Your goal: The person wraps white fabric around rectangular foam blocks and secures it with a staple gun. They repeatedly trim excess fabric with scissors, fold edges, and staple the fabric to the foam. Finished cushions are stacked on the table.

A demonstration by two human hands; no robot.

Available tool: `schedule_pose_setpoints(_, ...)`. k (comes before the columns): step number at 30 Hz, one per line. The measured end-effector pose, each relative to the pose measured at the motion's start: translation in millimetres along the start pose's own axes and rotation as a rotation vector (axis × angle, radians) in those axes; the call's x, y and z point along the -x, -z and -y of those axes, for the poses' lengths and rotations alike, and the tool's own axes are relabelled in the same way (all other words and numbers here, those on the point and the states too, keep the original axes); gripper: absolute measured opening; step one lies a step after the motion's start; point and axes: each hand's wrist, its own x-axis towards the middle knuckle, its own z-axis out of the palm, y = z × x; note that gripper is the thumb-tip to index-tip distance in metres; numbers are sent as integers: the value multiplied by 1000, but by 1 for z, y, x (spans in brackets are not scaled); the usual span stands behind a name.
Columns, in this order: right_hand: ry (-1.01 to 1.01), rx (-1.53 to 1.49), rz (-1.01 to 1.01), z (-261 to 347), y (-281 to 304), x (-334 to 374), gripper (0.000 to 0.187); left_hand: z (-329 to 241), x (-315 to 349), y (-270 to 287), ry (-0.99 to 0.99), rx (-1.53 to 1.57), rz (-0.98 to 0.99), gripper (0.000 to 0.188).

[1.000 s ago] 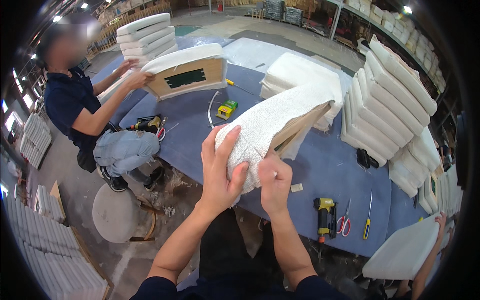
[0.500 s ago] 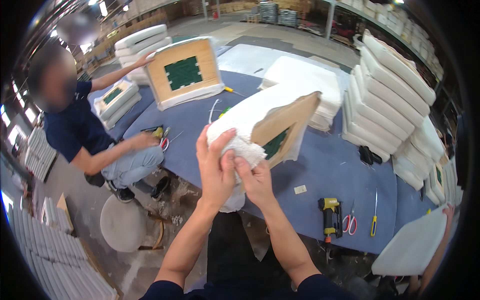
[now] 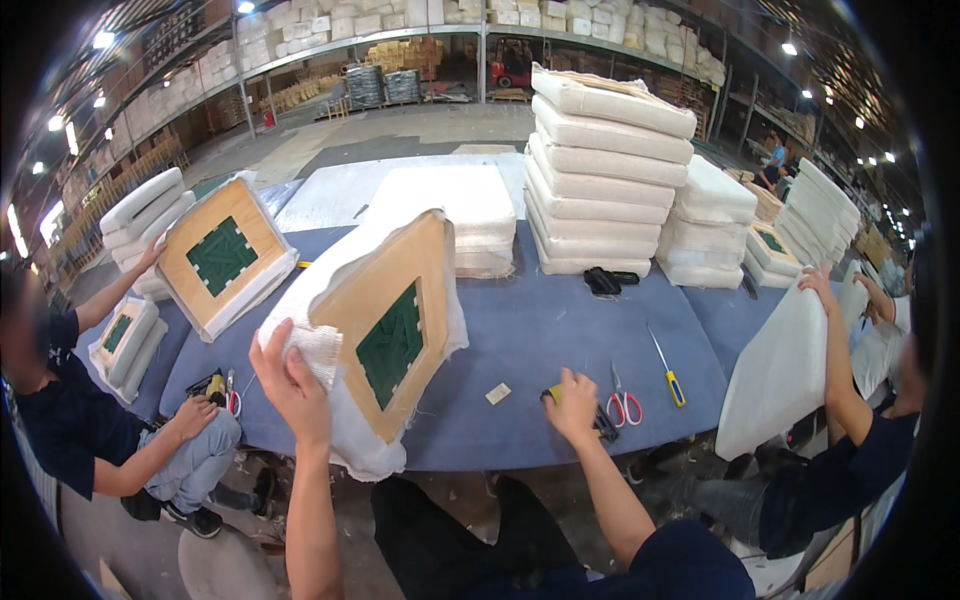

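Head view: the person's left hand (image 3: 295, 390) clamps thumb and fingers on the folded white cloth (image 3: 318, 350) at one side of a seat cushion (image 3: 385, 312), which stands tilted at the bench's (image 3: 500, 335) near edge, its wooden underside (image 3: 428, 262) showing. The right hand (image 3: 573, 408) lies over a staple gun (image 3: 605, 425) by that same edge, fingers bent; whether they have closed on it cannot be told. Red-handled scissors (image 3: 623, 397) lie just beside, a yellow-handled screwdriver (image 3: 673, 381) farther right
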Motion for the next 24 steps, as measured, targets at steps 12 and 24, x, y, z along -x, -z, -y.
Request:
schedule_pose_setpoints(12, -140, -241, 301, -60, -1, -41, 57, -18, 3, 6, -107, 10, 72, 53)
schedule_pose_setpoints(24, 907, -890, 160, 227, 163, 9, 44, -33, 7, 24, 8, -21, 211, 61)
